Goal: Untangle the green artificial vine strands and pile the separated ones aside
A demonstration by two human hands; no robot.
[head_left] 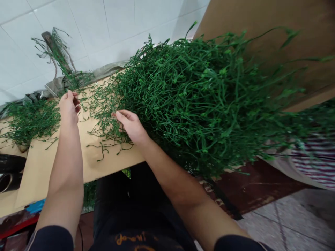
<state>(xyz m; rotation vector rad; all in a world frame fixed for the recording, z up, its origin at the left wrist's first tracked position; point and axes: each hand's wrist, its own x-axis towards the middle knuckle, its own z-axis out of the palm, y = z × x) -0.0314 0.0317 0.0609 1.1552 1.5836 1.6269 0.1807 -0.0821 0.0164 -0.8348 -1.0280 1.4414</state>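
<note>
Our left hand (70,103) and right hand (130,124) curl their fingers nearly closed, holds unclear; heaped thin green plastic-looking stems (193,90) suggest plenty left.

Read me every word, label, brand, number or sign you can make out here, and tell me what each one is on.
Orange lettering on the front of the dark shirt: upside down and too blurred to read.
Orange mark below it, on the same shirt: cut off by the picture's edge, unreadable.
Elsewhere: no readable text.
</note>
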